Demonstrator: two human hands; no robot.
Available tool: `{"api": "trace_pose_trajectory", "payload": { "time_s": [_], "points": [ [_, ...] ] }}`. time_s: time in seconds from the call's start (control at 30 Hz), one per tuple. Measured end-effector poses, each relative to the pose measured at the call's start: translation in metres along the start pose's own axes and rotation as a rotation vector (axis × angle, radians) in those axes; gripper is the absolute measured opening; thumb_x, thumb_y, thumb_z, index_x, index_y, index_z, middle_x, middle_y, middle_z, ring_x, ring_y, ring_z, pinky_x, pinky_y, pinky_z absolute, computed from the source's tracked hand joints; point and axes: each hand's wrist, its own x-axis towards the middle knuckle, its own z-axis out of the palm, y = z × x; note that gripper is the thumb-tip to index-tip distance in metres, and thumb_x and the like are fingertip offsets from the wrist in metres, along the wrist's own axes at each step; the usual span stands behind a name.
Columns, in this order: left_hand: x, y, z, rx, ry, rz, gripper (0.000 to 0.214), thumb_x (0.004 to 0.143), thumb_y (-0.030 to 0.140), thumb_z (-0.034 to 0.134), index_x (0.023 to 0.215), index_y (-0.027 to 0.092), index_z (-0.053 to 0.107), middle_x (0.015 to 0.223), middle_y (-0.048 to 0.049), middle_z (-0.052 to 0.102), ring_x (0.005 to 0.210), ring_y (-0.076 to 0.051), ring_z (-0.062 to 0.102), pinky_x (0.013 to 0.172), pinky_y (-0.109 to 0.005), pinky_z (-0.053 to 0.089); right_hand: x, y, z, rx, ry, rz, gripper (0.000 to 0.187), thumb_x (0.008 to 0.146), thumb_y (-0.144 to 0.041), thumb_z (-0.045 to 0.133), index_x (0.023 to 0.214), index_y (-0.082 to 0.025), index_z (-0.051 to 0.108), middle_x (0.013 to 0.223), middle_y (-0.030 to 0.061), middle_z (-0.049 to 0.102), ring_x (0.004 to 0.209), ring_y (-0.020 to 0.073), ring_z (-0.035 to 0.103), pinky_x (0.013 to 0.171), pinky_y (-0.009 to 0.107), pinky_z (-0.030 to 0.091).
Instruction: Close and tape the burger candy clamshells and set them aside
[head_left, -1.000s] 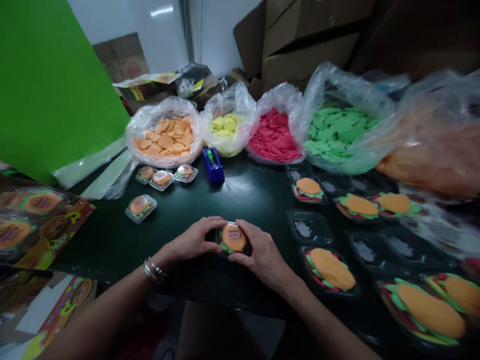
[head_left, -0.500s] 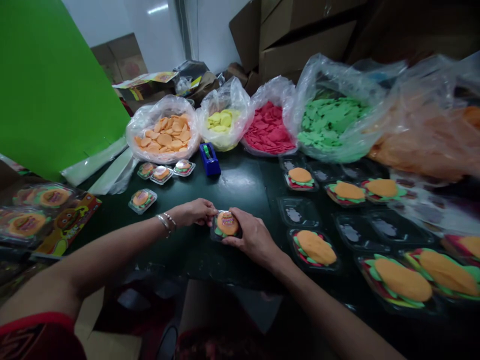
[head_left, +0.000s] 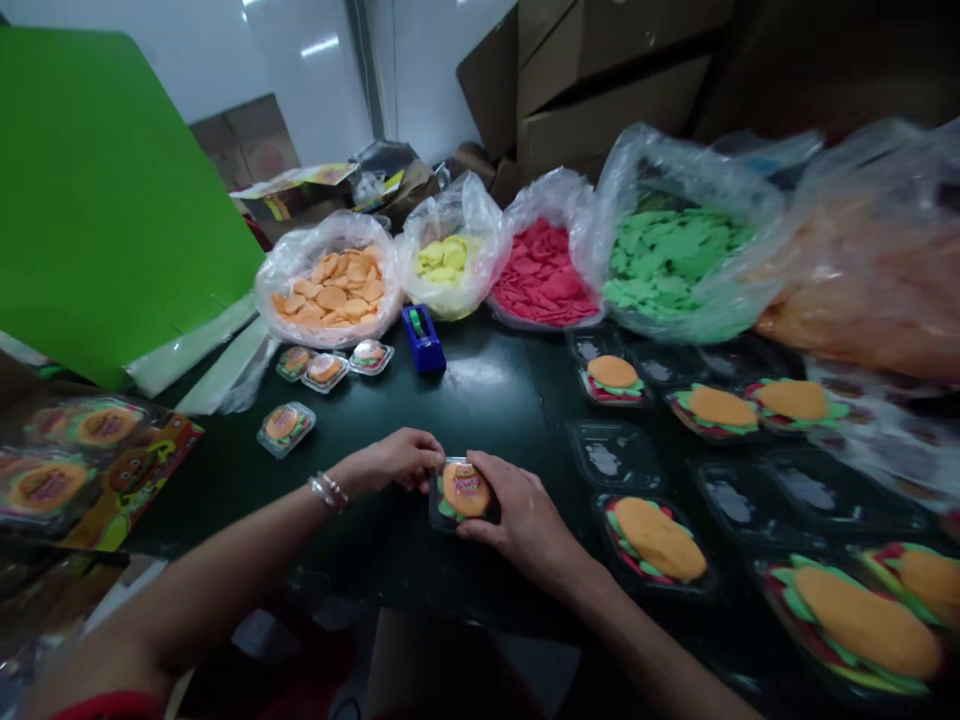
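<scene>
A small clear plastic box with a toy burger (head_left: pixel 465 490) inside lies on the dark table, a printed label on its lid. My right hand (head_left: pixel 521 510) grips it from the right, thumb along the near edge and fingers over the far one. At the box's upper left corner, my left hand (head_left: pixel 405 460) is closed in a pinch; what sits between its fingertips is too small to make out. A blue tape dispenser (head_left: pixel 424 340) stands beyond the hands. Several closed burger boxes (head_left: pixel 286 428) lie to the left.
Plastic bags of orange foam pieces (head_left: pixel 337 290), yellow pieces (head_left: pixel 444 260), red pieces (head_left: pixel 544 275) and green pieces (head_left: pixel 675 260) line the back. Open trays with burgers (head_left: pixel 660 540) fill the right side. A printed carton (head_left: pixel 154 465) stands at left, near a green panel (head_left: pixel 112 200).
The scene sits slightly lower in the picture as the camera has shifted. Both hands stay at the burger box, the left fingers still at its left corner.
</scene>
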Motion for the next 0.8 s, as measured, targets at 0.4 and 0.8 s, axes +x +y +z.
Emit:
{"api": "trace_pose_trajectory", "payload": {
  "time_s": [0.4,0.8],
  "points": [
    [-0.074,-0.063,0.07,0.506,0.274,0.51,0.066,0.086,0.045,0.053,0.14,0.019,0.025,0.142,-0.0188,0.037,0.132,-0.03,0.036,0.108,-0.054,0.031,-0.047,-0.04,0.014,0.102,0.005,-0.02,0.07,0.069,-0.037,0.072,0.131,-0.018,0.045,0.132,0.0174,0.055,0.123,0.0311,0.049,0.108,0.058,0.023],
    [-0.073,-0.071,0.066,0.643,0.215,0.738,0.066,0.082,0.052,0.055,0.134,0.022,0.029,0.129,-0.0178,0.047,0.117,-0.031,0.046,0.099,-0.052,0.036,-0.05,-0.028,-0.026,0.299,-0.146,0.281,0.018,0.088,-0.025,0.045,0.097,-0.017,0.059,0.078,0.004,0.064,0.065,0.0152,0.061,0.062,0.027,0.047]
  ]
}}
